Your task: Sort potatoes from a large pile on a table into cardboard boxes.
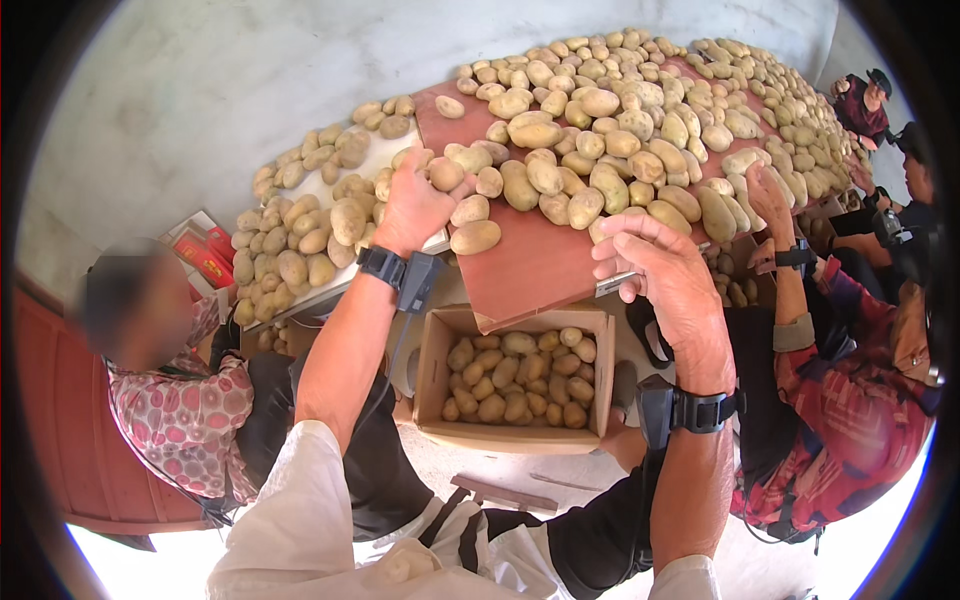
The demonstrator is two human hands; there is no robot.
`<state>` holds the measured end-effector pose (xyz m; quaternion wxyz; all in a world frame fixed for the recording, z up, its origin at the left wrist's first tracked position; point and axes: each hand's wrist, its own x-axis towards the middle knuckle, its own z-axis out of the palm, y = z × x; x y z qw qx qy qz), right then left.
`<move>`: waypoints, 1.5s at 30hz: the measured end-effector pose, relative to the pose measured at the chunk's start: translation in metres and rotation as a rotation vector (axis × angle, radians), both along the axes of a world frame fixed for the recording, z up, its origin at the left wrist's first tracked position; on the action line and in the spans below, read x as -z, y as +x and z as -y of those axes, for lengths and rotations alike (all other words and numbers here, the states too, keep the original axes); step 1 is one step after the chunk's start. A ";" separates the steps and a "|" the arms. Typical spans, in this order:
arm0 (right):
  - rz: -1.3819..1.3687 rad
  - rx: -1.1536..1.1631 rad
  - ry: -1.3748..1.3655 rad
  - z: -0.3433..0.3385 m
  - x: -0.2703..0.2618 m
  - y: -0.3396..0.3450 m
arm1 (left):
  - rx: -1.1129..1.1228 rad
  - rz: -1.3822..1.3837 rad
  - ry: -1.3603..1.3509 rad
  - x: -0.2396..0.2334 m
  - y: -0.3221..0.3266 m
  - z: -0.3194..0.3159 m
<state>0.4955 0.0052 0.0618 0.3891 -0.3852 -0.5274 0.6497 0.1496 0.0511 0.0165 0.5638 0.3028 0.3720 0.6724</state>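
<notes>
My left hand (418, 206) reaches over the near edge of the potato heap, with a round potato (446, 174) between its thumb and fingers. Two loose potatoes, one an oval potato (475, 237), lie just right of that wrist on the red board (517, 262). My right hand (660, 274) is raised above the board's right side, its fingers curled around a small metal tool (615, 283); its exact kind cannot be told. Below, between my legs, stands an open cardboard box (514, 439) with many potatoes (517, 375) inside.
More potatoes (300, 240) cover a white board at left. A large heap (630, 112) runs back along the wall (262, 67). One person (180, 412) sits close at left, another (840, 420) close at right with a hand (770, 196) at the potatoes. Further people sit at far right.
</notes>
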 end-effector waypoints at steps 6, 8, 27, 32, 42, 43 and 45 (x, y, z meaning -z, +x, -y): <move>-0.010 -0.022 0.026 0.003 0.005 0.004 | -0.084 0.051 0.012 -0.018 -0.024 -0.022; -0.005 -0.005 0.015 0.004 0.006 0.004 | -0.128 0.304 -0.046 -0.018 -0.028 -0.023; -0.067 0.046 0.038 -0.010 -0.008 0.009 | 0.584 -0.880 -0.429 0.109 0.044 0.143; -0.067 0.047 0.011 -0.015 -0.004 0.007 | 0.831 -1.257 -0.474 0.170 0.043 0.151; -0.008 0.087 -0.011 -0.008 -0.012 0.014 | 0.936 -1.464 -0.296 0.237 0.061 0.144; -0.009 0.091 -0.016 -0.006 -0.015 0.014 | 0.945 -1.452 -0.301 0.243 0.068 0.138; 0.021 0.125 -0.014 -0.001 -0.019 0.016 | 0.917 -1.364 -0.347 0.257 0.083 0.127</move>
